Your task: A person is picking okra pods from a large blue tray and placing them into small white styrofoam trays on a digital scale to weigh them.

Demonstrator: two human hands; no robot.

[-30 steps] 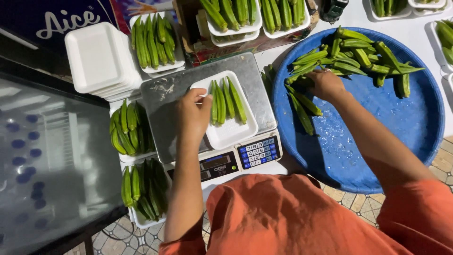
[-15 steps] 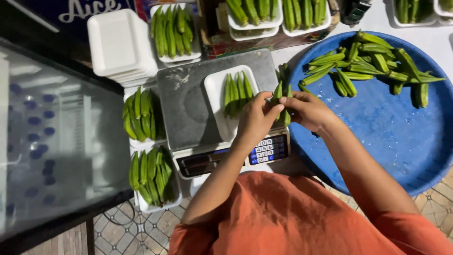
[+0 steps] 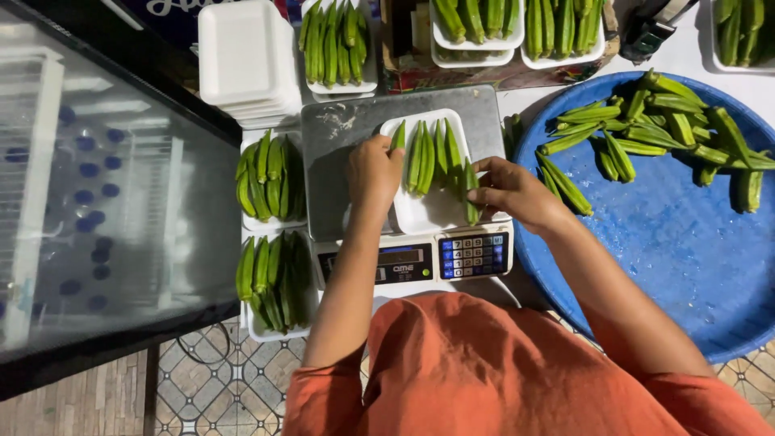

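A white foam tray [image 3: 428,211] lies on the steel pan of a digital scale [image 3: 331,161], with several green okra pods [image 3: 428,157] in it. My left hand [image 3: 373,171] rests on the tray's left edge, its fingers around one okra pod [image 3: 399,136]. My right hand [image 3: 508,190] is at the tray's right side, pinching another okra pod [image 3: 471,192] that points down onto the tray. A big round blue tub [image 3: 670,242] to the right holds a loose heap of okra [image 3: 654,129] along its far side.
Filled okra trays [image 3: 270,182] lie left of the scale and more [image 3: 337,44] stand behind it, next to a stack of empty white trays [image 3: 246,56]. A glass-topped cabinet [image 3: 97,186] fills the left. The scale's display and keypad [image 3: 472,254] face me. Patterned tile floor below.
Both hands came from the tub's edge to the tray on the scale. The right hand brought an okra pod over and lowers it onto the tray; the left moved to the tray's left edge.
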